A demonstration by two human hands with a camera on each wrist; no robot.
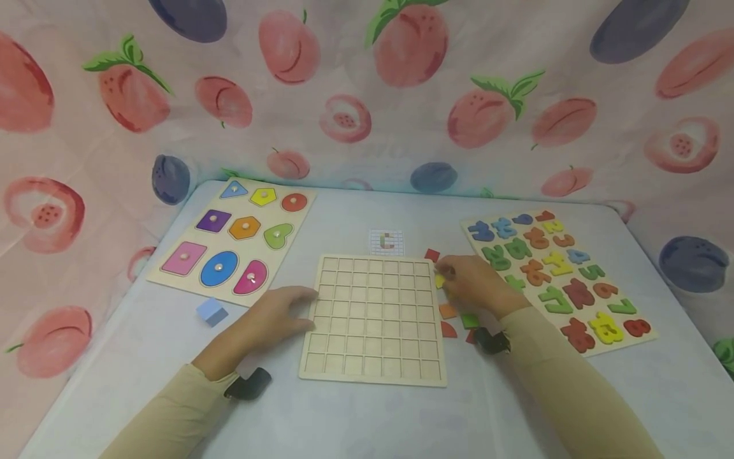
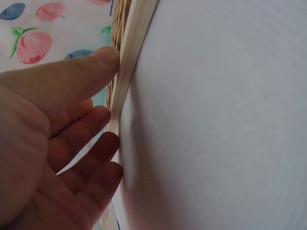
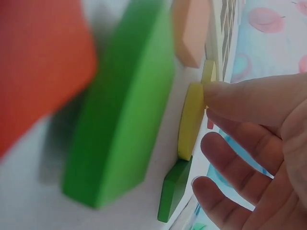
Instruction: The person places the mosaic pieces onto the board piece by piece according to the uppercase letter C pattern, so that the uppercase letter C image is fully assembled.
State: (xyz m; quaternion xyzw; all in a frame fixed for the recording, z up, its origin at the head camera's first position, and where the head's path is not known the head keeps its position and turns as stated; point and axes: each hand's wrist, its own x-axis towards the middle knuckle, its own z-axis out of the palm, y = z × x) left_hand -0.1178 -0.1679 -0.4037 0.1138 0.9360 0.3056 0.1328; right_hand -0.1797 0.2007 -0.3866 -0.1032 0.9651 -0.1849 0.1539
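We see our left hand (image 1: pixel 275 322), fingers loosely spread, touching the left edge of the grid board (image 1: pixel 375 295) lying mid-table. Our right hand (image 1: pixel 476 284) touches a yellow piece (image 3: pixel 190 122) just beyond the board's right edge, though we cannot tell whether it pinches it. Farther right, we read 1 to 8 down the number board (image 1: pixel 603 306).

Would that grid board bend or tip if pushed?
The grid board looks wooden and straight-edged, so probably stiff. Lying flat and broad, it would likely slide rather than tip, though the left hand at its edge might steady it.
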